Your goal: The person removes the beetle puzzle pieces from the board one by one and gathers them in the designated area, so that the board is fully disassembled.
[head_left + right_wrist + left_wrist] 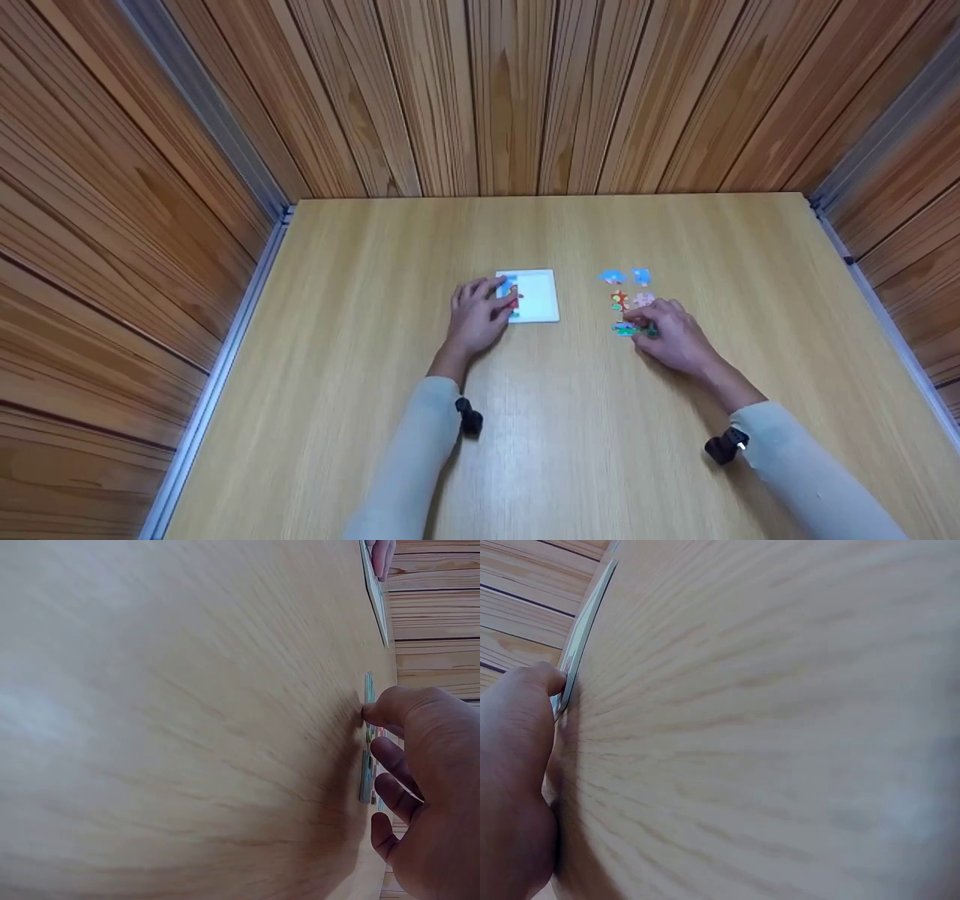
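A shallow white puzzle tray (pixel 538 296) lies on the table, with colourful jigsaw pieces (pixel 514 300) fitted along its left side. My left hand (pixel 476 315) rests over the tray's left edge, its fingers fairly straight and the thumb reaching across the pieces. To the right, my right hand (pixel 671 337) is low over a group of loose pieces. Its thumb and index finger pinch a green and purple puzzle piece (pixel 624 328) at the near end of the group. In the right wrist view, the thumb meets the edge of a puzzle piece (pixel 368 690) and the other fingers curl loosely.
Beyond the right hand lie two blue pieces (pixel 613 277), a red and yellow piece (pixel 619 300) and a pink piece (pixel 643 299). Another green piece (pixel 652 330) shows partly under that hand. Wood-panelled walls (pixel 510 97) border the table (pixel 375 262) at the back and both sides.
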Available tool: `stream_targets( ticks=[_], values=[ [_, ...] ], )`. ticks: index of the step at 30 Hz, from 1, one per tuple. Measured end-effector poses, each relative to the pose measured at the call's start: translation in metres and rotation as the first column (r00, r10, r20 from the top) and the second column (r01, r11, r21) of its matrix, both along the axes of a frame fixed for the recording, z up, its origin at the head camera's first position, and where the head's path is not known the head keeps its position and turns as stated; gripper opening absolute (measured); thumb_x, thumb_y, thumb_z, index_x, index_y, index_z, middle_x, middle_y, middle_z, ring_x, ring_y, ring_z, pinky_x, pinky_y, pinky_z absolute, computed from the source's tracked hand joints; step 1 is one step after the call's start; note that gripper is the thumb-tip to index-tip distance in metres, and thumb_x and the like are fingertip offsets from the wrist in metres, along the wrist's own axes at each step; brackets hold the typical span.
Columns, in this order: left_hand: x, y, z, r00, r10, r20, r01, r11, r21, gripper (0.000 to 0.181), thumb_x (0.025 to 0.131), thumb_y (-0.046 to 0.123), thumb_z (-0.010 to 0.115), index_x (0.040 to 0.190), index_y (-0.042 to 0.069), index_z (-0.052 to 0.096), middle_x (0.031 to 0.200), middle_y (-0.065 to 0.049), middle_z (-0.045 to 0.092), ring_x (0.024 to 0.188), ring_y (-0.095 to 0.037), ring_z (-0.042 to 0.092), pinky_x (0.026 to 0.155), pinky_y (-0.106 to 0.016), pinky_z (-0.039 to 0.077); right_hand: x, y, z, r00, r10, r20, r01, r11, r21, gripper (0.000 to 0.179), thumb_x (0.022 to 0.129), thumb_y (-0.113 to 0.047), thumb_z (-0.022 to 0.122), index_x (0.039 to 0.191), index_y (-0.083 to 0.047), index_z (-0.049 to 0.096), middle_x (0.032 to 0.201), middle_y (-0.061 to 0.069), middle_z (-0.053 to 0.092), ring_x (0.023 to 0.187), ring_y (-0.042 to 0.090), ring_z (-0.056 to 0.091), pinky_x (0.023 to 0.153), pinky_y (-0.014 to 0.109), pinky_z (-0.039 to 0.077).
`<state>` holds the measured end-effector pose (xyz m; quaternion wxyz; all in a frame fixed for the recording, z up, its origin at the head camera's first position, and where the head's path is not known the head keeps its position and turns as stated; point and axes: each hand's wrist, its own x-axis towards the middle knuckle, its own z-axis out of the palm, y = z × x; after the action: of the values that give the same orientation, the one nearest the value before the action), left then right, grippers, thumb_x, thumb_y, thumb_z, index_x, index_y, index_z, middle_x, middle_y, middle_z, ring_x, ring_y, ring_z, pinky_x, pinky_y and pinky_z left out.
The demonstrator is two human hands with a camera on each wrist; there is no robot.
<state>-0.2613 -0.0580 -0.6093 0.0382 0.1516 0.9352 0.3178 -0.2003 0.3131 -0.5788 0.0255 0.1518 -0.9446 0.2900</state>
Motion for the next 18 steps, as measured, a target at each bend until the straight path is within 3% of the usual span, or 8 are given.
stream_targets(
  ticks=[7,18],
  values=[
    [-0.001,-0.001,0.000,1.000,-0.001,-0.002,0.001,1.000,0.014,0.042,0.115,0.036,0.064,0.156,0.027,0.066,0.179,-0.001,0.048,0.170,-0.035,0.031,0.143,-0.068,0.009,-0.001,-0.001,0.008,0.999,-0.008,0.042,0.007,1.000,0.028,0.033,0.098,-0.006,0.082,0.130,-0.005,0.080,0.114,0.018,0.072,0.109,0.035,0.059,0.090,0.045,0.045],
    [-0.002,-0.002,-0.003,1.000,-0.004,-0.015,0.005,0.999,0.054,0.044,0.114,0.033,0.065,0.158,0.026,0.066,0.178,-0.005,0.049,0.168,-0.038,0.035,0.143,-0.069,0.009,-0.012,-0.022,0.022,0.999,0.030,0.021,-0.030,1.000,0.008,0.033,0.098,-0.004,0.081,0.130,-0.001,0.078,0.110,0.018,0.072,0.112,0.038,0.059,0.091,0.043,0.042]
  ],
)
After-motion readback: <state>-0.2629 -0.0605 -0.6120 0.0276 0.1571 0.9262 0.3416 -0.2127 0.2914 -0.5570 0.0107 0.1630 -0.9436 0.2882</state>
